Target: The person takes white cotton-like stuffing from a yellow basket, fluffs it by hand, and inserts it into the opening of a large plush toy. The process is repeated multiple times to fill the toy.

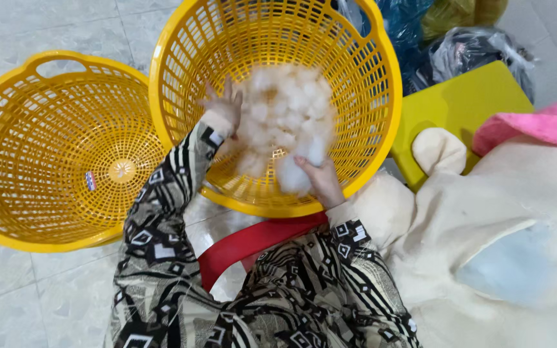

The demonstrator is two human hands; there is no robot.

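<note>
On the tiled floor at left sits an empty yellow basket point(59, 154); beside it a second basket point(369, 96) holds white stuffing point(285, 119); the left hand point(225, 106) spreads open against the fluff, the right hand point(320, 180) closes on a clump at the near rim; pulling small tufts loose gently seems best; cream plush point(485, 225) lies right.

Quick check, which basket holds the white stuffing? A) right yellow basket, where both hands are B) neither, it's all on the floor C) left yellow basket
A: the white stuffing sits in the right yellow basket, with the left hand and right hand in it; the left yellow basket holds none.
</note>
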